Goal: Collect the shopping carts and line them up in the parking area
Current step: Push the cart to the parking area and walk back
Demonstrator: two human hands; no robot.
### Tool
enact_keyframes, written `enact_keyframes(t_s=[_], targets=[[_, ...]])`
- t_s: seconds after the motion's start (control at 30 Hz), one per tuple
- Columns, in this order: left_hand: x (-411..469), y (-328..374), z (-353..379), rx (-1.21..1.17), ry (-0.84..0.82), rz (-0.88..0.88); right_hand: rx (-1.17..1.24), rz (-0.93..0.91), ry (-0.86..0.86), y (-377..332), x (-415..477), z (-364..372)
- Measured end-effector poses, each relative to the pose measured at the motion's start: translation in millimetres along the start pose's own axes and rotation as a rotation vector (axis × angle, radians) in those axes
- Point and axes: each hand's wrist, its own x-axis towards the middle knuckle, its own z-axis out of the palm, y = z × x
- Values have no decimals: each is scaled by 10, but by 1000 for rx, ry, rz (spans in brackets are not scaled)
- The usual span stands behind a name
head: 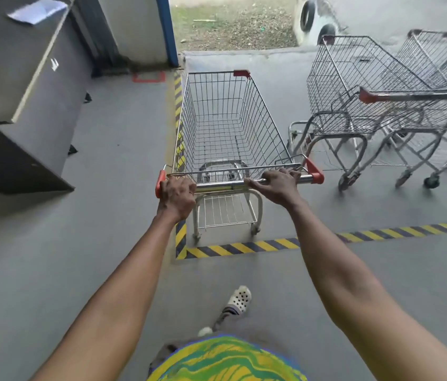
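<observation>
One cart is gripped at its handle by the left hand and right hand, inside the striped floor corner; nested carts alongside remain unaligned.

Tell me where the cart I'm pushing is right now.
In the head view, the pushed cart sits centre frame inside the corner of the striped floor tape, left of the parked carts.
</observation>
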Motion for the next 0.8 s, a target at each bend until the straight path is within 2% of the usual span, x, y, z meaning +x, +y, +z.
enact_keyframes(t_s=[0.27,0.63,0.8], targets=[[-79,-129,48,31,-100,-6,-36,-27,-90,-17,-218,-18],[53,-126,101,13,-24,11,-39,-25,-161,240,-106,-113],[281,-140,169,8,59,1,-22,-61,-126,247,65,-139]])
